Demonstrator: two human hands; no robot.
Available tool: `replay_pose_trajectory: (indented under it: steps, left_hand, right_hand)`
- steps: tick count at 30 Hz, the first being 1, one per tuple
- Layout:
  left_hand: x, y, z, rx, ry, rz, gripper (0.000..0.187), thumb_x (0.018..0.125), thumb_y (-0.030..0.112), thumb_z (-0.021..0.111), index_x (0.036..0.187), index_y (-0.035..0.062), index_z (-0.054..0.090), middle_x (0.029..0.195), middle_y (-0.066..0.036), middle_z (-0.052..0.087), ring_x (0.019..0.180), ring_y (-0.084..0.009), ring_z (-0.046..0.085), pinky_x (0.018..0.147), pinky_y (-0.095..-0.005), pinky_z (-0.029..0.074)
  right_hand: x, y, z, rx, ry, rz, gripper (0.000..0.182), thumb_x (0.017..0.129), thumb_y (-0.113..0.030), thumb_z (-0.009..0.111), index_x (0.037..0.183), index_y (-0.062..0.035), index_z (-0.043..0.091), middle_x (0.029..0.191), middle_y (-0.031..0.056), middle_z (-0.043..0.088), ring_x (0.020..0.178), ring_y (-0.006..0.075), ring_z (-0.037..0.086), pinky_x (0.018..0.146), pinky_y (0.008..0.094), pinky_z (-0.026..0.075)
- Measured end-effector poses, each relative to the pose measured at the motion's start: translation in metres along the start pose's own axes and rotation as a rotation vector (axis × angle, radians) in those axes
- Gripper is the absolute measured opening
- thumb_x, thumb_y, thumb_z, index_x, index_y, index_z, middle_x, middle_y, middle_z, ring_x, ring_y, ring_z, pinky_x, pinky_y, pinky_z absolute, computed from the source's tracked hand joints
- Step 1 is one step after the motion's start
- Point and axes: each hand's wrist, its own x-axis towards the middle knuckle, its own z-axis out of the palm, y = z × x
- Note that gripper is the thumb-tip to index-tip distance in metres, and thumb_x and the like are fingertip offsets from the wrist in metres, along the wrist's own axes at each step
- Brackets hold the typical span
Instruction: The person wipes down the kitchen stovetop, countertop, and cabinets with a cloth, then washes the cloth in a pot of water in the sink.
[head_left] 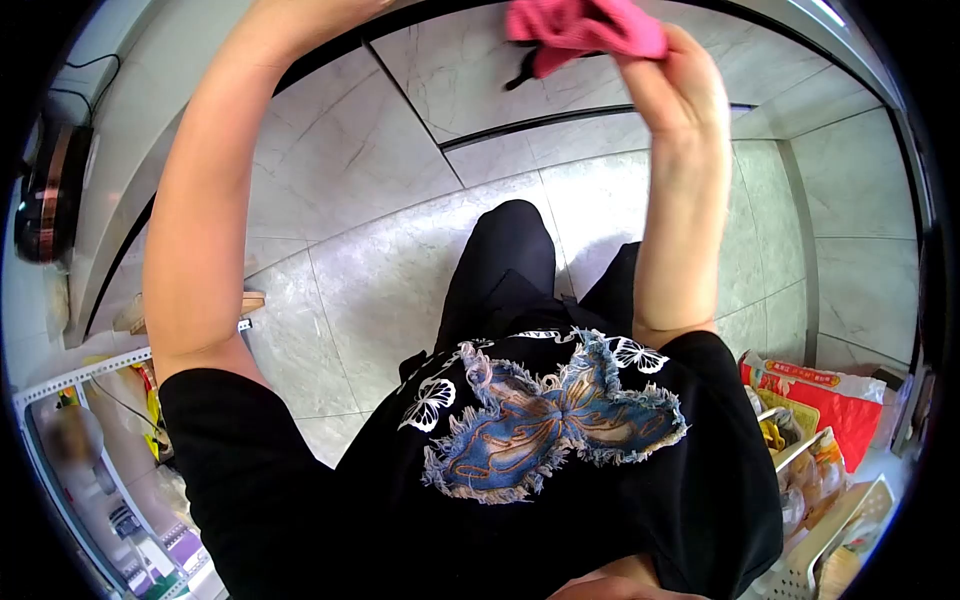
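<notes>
My right hand [680, 85] is closed on a pink cloth [590, 30] at the top of the view, in front of the marbled cabinet fronts. A small black strip [521, 72] hangs below the cloth. My left arm reaches up at the left, and only the edge of my left hand [335, 12] shows at the top border. Its fingers are out of the frame, so what it touches is hidden.
Marbled cabinet fronts [330, 150] with dark edges span the top. At the left are a black appliance [55, 195] and a metal shelf rack [85, 378]. A red bag [850, 410] and baskets [850, 535] stand at the lower right. Grey tiles [350, 300] cover the floor.
</notes>
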Motion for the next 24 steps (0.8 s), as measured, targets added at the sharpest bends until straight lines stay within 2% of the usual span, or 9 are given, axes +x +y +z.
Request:
replay_pose_trajectory:
  steps: [3,5,7,9,12,14,17,21,24]
  left_hand:
    - [-0.001,-0.007,0.005,0.005,0.015,0.0,0.05,0.101,0.033,0.065,0.142,0.0043,0.059,0.142,-0.019,0.061,0.136,-0.0405,0.052,0.117,-0.0463,0.039]
    - [0.002,0.001,-0.002,-0.013,-0.036,-0.031,0.051,0.101,0.033,0.064,0.142,0.0031,0.058,0.142,-0.02,0.06,0.136,-0.0421,0.051,0.118,-0.0475,0.038]
    - [0.003,-0.007,0.002,-0.015,-0.007,0.019,0.05,0.101,0.032,0.063,0.141,0.002,0.058,0.142,-0.021,0.06,0.137,-0.0418,0.05,0.118,-0.0484,0.037]
    - [0.008,0.006,-0.011,-0.019,-0.064,-0.005,0.05,0.101,0.032,0.063,0.141,0.0015,0.058,0.144,-0.022,0.059,0.136,-0.0414,0.051,0.119,-0.0486,0.035]
    - [0.007,0.007,-0.008,0.013,-0.06,-0.033,0.048,0.103,0.031,0.059,0.145,0.0071,0.059,0.149,-0.013,0.058,0.145,-0.0337,0.046,0.123,-0.0433,0.031]
    - [0.005,-0.001,-0.004,-0.045,-0.001,-0.001,0.049,0.099,0.032,0.065,0.142,0.008,0.061,0.145,-0.013,0.061,0.141,-0.0363,0.05,0.121,-0.0447,0.033]
    - [0.004,0.004,-0.01,-0.058,-0.015,-0.036,0.051,0.097,0.03,0.067,0.143,0.0096,0.061,0.147,-0.012,0.06,0.141,-0.0381,0.049,0.121,-0.0449,0.034]
    - [0.003,0.008,-0.018,-0.102,-0.071,-0.085,0.05,0.098,0.027,0.065,0.144,0.0067,0.06,0.148,-0.012,0.059,0.145,-0.038,0.045,0.121,-0.0447,0.032]
    - [0.001,0.013,-0.028,-0.119,-0.097,-0.095,0.05,0.099,0.027,0.062,0.144,0.0053,0.059,0.15,-0.014,0.058,0.147,-0.0376,0.044,0.122,-0.0461,0.029]
  right_hand:
    - [-0.017,-0.016,-0.008,0.029,-0.126,-0.102,0.033,0.102,0.0,0.037,0.126,0.0188,0.049,0.129,0.0277,0.061,0.122,0.0355,0.062,0.109,0.0481,0.051]
    - [-0.043,0.007,0.011,-0.47,0.265,-0.628,0.019,0.098,-0.003,0.048,0.11,0.0056,0.06,0.109,0.0129,0.065,0.099,0.0217,0.066,0.088,0.0372,0.055]
    - [-0.044,0.029,0.01,-0.747,0.413,-0.873,0.032,0.098,-0.008,0.051,0.127,0.0032,0.058,0.127,0.0142,0.064,0.121,0.0284,0.06,0.107,0.0425,0.046]
    - [-0.014,0.055,-0.029,-1.229,0.568,-1.009,0.059,0.103,-0.021,0.053,0.155,0.0015,0.037,0.163,0.0201,0.036,0.151,0.0334,0.034,0.124,0.0477,0.025]
    - [0.015,0.123,-0.024,-1.446,0.502,-0.93,0.079,0.105,-0.032,0.051,0.165,-0.0013,0.008,0.174,0.0188,-0.005,0.16,0.0363,0.002,0.126,0.0604,0.002]
    - [0.011,0.181,-0.011,-1.393,0.301,-0.997,0.091,0.099,-0.037,0.059,0.165,-0.0036,0.007,0.173,0.0209,-0.001,0.159,0.0412,-0.003,0.125,0.0622,-0.002]
    - [0.0,0.256,-0.009,-1.928,0.052,-1.112,0.07,0.093,-0.046,0.065,0.156,-0.0241,0.045,0.168,0.0121,0.027,0.157,0.0396,0.016,0.124,0.0655,0.003]
    - [0.022,0.209,0.008,-2.049,-0.144,-1.716,0.05,0.082,-0.046,0.075,0.131,-0.0453,0.066,0.141,-0.0145,0.056,0.15,0.0258,0.036,0.125,0.0565,0.021]
    - [0.061,0.151,-0.023,-1.756,-0.368,-1.991,0.044,0.082,-0.051,0.074,0.125,-0.0461,0.069,0.13,-0.0112,0.06,0.139,0.0232,0.047,0.122,0.0529,0.029]
